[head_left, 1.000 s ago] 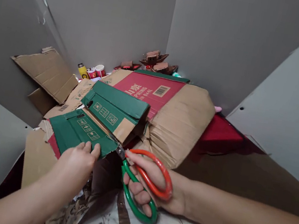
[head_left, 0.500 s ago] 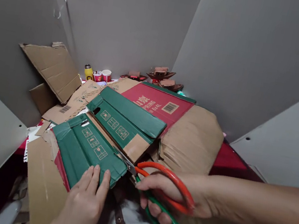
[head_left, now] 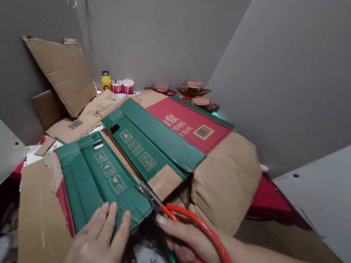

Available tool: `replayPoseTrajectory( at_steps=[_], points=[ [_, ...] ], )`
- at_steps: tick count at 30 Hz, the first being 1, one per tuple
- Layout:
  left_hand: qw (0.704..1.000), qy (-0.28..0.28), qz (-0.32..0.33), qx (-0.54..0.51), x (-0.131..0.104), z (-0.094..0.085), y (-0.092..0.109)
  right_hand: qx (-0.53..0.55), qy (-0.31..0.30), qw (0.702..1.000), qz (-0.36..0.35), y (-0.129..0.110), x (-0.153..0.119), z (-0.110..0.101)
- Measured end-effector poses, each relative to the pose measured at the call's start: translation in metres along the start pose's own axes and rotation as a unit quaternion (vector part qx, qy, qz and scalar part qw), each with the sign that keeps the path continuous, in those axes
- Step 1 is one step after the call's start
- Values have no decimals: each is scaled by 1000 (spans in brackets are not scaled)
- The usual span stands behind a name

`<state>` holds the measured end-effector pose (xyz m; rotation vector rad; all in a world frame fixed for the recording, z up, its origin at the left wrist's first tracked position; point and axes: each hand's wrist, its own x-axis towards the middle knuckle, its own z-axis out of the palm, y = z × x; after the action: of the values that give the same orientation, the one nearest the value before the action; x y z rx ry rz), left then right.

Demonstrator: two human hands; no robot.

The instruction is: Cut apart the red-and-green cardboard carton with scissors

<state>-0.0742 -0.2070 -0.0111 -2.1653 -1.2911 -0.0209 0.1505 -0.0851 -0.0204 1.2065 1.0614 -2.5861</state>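
A green printed cardboard sheet (head_left: 80, 180) lies in front of me with a long slit between its two panels. My left hand (head_left: 100, 238) rests on the near panel, fingers stretched flat across its lower edge. In my right hand (head_left: 191, 245) is a pair of scissors (head_left: 202, 227) with one orange and one green handle loop. Their blades sit in the slit by the cut end, with cardboard around them; part of the blades is hidden. The far green panel (head_left: 150, 138) lies beyond the slit, with a bare brown patch at its corner.
A red and brown carton (head_left: 193, 125) lies behind the sheet. Brown cardboard (head_left: 60, 70) leans against the left partition. Along the back stand a yellow bottle (head_left: 106, 81), paper cups (head_left: 127, 86) and several small model boats (head_left: 193, 88). Grey partitions (head_left: 153, 23) enclose the table.
The scissors' handles have come closer together and tipped lower. My right hand has moved slightly down. The left hand stays on the near panel, and the view has shifted slightly.
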Motion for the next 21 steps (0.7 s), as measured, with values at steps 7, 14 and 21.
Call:
replayPoseTrajectory(
  at_steps=[7,14,21],
  points=[
    [1000,-8,-3,17,10,-9,-2,14,-59,994,87,-34,-15,6],
    [1000,-13,3,8,19,-21,-9,10,-45,997,59,-27,-10,-6],
    [999,-40,0,24,21,-21,-2,8,-4,999,46,-12,-16,-4]
  ],
)
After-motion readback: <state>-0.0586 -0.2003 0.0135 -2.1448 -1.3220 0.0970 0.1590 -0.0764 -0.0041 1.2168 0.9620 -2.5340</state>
